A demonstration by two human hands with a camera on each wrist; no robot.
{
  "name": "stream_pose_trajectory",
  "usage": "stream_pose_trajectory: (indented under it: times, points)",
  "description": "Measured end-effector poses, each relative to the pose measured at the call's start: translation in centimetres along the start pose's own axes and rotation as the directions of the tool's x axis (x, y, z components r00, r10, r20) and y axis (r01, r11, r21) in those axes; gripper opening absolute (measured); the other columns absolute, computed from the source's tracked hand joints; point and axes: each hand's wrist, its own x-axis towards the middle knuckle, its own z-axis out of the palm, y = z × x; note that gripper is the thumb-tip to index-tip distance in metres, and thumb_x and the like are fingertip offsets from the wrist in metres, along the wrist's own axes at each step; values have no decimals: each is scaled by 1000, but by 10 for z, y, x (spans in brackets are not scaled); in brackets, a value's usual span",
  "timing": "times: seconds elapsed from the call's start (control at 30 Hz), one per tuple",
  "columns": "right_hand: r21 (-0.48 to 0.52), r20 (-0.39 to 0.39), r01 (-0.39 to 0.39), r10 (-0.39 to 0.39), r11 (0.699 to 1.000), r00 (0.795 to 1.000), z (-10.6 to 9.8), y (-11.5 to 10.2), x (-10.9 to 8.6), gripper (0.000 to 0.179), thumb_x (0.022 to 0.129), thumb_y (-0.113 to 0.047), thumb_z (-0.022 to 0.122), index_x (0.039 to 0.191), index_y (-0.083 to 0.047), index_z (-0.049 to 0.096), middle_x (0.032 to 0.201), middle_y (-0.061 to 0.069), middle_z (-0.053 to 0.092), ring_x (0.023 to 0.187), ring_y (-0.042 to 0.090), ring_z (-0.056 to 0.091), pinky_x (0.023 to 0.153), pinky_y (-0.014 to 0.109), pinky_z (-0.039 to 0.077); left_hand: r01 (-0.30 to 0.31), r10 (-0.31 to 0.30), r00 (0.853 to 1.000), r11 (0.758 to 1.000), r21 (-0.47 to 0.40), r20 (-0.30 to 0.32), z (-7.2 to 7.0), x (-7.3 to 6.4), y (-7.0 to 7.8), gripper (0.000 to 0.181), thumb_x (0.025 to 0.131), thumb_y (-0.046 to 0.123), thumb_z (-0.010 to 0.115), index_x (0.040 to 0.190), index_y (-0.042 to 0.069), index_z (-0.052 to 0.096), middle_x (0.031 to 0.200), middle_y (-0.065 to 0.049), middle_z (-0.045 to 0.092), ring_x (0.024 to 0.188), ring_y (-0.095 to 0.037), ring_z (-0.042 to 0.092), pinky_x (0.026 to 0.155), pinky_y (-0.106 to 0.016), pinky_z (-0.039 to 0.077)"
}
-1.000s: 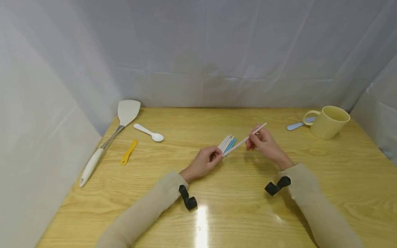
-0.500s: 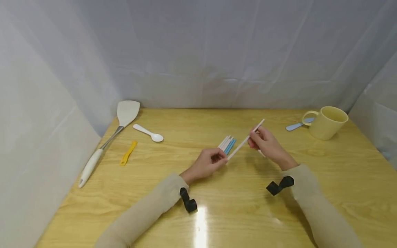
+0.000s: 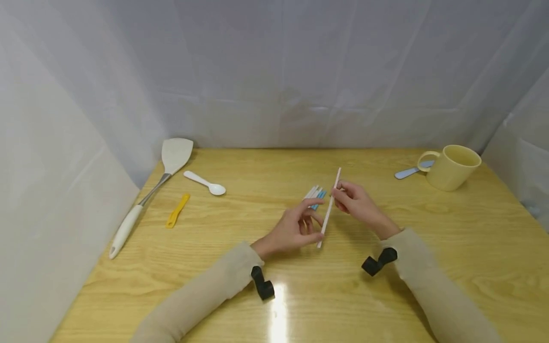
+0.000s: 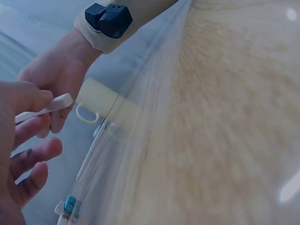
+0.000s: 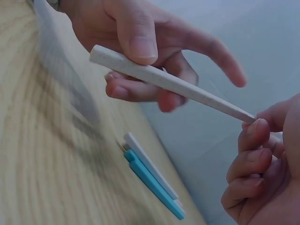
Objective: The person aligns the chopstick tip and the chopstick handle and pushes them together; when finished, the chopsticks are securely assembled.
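A speckled white chopstick [image 3: 329, 209] is held up between both hands, steeply slanted in the head view. My left hand [image 3: 298, 228] pinches it near its thick end, thumb on one side and fingers behind, index finger stretched away. At the thin end, the thumb and fingertips of my right hand [image 3: 353, 205] pinch it. A sliver of white [image 5: 280, 136] shows among the right fingers; I cannot tell what it is. Behind the left hand, several white chopsticks [image 3: 311, 192] and blue chopsticks [image 3: 320, 196] lie together on the table, partly hidden by that hand.
On the wooden table [image 3: 240, 295], a spatula [image 3: 143, 200], a white spoon [image 3: 206, 183] and a small yellow utensil [image 3: 177, 211] lie to the left. A yellow mug [image 3: 453, 169] stands at the back right, beside a pale blue utensil [image 3: 407, 173]. White sheeting [image 3: 274, 95] encloses the back and sides.
The held chopstick has swung from a shallow slant to a steep one. My right hand has shifted left, and my left hand slightly right and nearer, its index finger spreading out.
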Motion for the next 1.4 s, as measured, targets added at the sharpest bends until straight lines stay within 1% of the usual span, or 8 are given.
stream_pose_trajectory:
  times: [0.2,0.43,0.6,0.8,0.97,1.1,1.2,1.4]
  points:
    - [9,38,-5,5,1000,999,10,2,0,23,103,-12,43,87,1,53,56,-4,40,47,8,31,47,26,29,-6,4,999,999,44,33,-1,-1,3,67,79,5,76,137,8,43,100,-12,65,65,-5,59,54,-23,51]
    - [31,91,7,-10,999,996,15,2,-1,23,103,-12,42,88,1,54,56,-6,39,48,8,32,47,26,29,5,-8,998,998,56,59,-1,-3,1,65,76,6,79,133,3,50,97,-13,68,65,-9,60,55,-21,51]
    - [31,93,-14,11,999,996,17,3,-3,23,103,-13,43,90,1,55,57,-4,40,49,7,33,48,23,29,16,-18,999,999,47,47,0,-4,1,64,73,7,82,130,2,52,94,-12,68,63,-9,59,54,-23,51]
    - [6,98,-31,30,999,995,16,5,-4,23,103,-13,43,93,3,56,60,-3,41,51,7,35,49,24,31,24,-26,999,998,54,41,1,-4,-2,62,73,9,83,128,2,53,91,-10,68,63,-16,60,54,-24,51]
    - [-30,68,-57,59,998,996,5,3,-2,28,104,-16,40,106,6,57,64,-1,43,53,8,35,51,24,32,52,-53,998,998,47,28,-3,-2,-7,61,74,7,82,128,2,53,91,-8,67,63,-8,58,54,-22,49]
    - [-109,12,-83,85,991,996,-8,3,-3,29,104,-15,41,111,7,59,66,1,44,53,8,37,52,24,34,85,-85,996,995,43,8,-10,-1,-13,60,75,6,81,127,2,53,93,-7,67,63,-5,57,54,-22,48]
    - [-128,-24,-116,114,985,993,-16,6,-4,28,104,-14,41,111,8,57,67,3,46,54,9,39,52,26,35,106,-105,994,994,41,-9,-15,-2,-18,61,74,6,82,127,3,53,94,-8,66,63,-7,57,54,-22,47]
    - [-168,-43,-166,161,972,986,-24,13,-9,27,103,-14,44,112,8,56,71,7,48,58,11,42,54,25,37,154,-152,987,987,39,-43,-26,-9,-26,63,72,6,83,128,6,54,93,-7,64,64,-11,57,55,-23,46]
